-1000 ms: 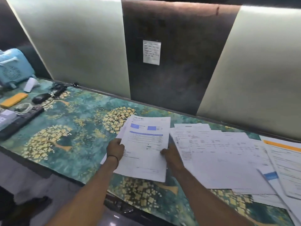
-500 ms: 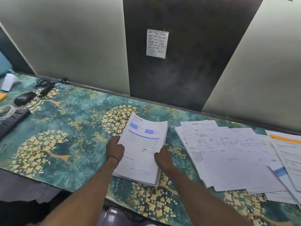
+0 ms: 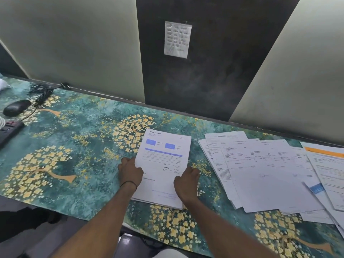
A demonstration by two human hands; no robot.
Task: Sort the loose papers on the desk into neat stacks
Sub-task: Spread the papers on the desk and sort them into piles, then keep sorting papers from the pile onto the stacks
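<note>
Squaring step, by the look: stack [image 3: 164, 164] lies centre-frame on the surface [image 3: 74, 146], left hand [image 3: 130, 171] curled gripping its left edge, right hand [image 3: 186, 181] flat against its right edge; next likely needs the loose papers [image 3: 260, 174] fanned at right.

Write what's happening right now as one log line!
left hand grips paper stack left edge | right hand rests on right edge | stack lies on desk | loose papers spread at right
</note>
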